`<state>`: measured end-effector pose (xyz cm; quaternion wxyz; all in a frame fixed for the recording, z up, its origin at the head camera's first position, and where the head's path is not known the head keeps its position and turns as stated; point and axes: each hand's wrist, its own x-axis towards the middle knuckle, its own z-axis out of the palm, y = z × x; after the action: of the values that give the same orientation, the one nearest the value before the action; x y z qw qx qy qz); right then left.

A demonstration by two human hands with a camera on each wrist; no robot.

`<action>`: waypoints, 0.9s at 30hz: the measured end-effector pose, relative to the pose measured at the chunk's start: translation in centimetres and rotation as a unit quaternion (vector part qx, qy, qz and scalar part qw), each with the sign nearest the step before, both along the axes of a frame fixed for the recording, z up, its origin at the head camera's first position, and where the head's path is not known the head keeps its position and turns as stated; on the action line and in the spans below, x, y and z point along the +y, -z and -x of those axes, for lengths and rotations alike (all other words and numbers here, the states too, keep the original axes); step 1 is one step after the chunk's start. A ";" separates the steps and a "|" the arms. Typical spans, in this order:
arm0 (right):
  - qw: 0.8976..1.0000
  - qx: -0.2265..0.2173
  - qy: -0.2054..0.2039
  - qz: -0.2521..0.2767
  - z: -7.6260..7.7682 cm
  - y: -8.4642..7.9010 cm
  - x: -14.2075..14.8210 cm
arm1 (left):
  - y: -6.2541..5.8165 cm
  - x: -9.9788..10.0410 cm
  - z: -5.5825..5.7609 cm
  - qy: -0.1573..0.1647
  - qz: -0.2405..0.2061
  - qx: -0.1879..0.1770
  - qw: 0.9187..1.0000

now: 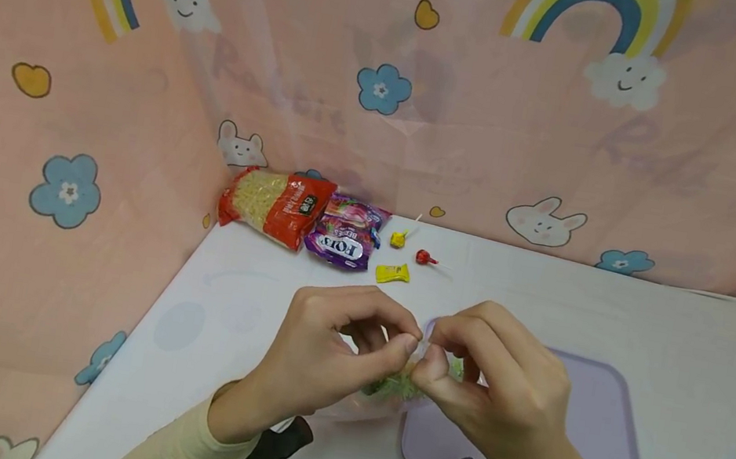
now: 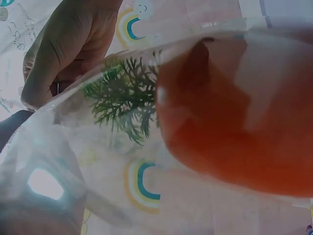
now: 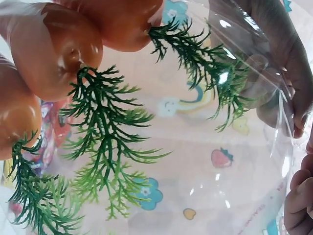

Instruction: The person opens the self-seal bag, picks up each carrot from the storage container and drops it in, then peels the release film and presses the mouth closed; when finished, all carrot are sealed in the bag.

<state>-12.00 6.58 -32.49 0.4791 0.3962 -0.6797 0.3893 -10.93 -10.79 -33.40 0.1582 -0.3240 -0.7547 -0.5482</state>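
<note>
A clear plastic bag (image 1: 355, 408) hangs below both hands. Inside it, seen close in the right wrist view, are several glossy orange carrots (image 3: 58, 54) with feathery green tops (image 3: 105, 132). One large carrot (image 2: 234, 142) fills much of the left wrist view through the film. My left hand (image 1: 329, 343) pinches the bag's upper edge between thumb and forefinger. Close beside it, my right hand (image 1: 505, 385) pinches the same edge, its fingertips nearly meeting the left ones. In the head view the hands hide most of the bag and the carrots.
A lilac tray (image 1: 602, 431) lies under and beyond the right hand. At the back of the white table (image 1: 242, 306) are a red pasta bag (image 1: 278, 208), a purple candy bag (image 1: 344, 234), a yellow lollipop (image 1: 398, 240), a red lollipop (image 1: 422, 257) and a yellow wrapped sweet (image 1: 393, 273).
</note>
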 end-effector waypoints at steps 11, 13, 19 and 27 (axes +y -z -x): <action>0.999 0.039 0.014 0.031 0.6 0.8 -0.4 | 0.2 0.1 0.1 0.099 -0.057 -0.099 0.989; 0.998 0.050 0.016 0.028 0.7 1.0 -0.5 | 0.2 0.1 0.1 0.114 -0.075 -0.131 0.982; 0.996 0.086 0.021 0.013 1.0 1.3 -0.9 | 0.3 0.3 0.3 0.128 -0.122 -0.238 0.955; 0.996 0.092 0.008 0.005 0.9 1.5 -1.0 | 0.3 0.2 0.5 0.111 -0.126 -0.260 0.951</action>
<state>-12.91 5.61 -34.03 0.5447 0.4225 -0.6341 0.3504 -11.39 -10.61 -33.75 -0.0657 -0.2298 -0.6534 -0.7183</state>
